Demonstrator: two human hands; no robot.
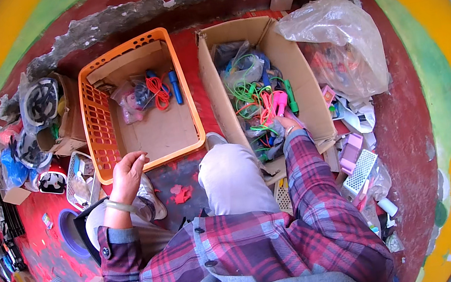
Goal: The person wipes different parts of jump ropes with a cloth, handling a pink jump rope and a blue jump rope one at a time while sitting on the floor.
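Observation:
My left hand (128, 179), with a bangle at its wrist, is over the near left corner of an orange plastic basket (192, 119). Its fingers are curled together, and nothing shows in them. Cardboard lines the basket, where a red jump rope (158, 92), a blue handle (175, 86) and bagged pink and dark items (133, 103) lie. My right hand (289, 123) reaches into a cardboard box (305, 91) of tangled jump ropes. It is closed at the lower end of a jump rope's pink handles (279, 102); its fingers are partly hidden. Green handles (290, 95) stand beside it.
A clear plastic bag (338, 36) of red items leans by the box. Pink (351, 152) and white perforated (360, 172) containers lie to the right. At left are bagged goods (40, 104), a small white basket (81, 183) and a purple basin (70, 231). A peeling wall bounds the far side.

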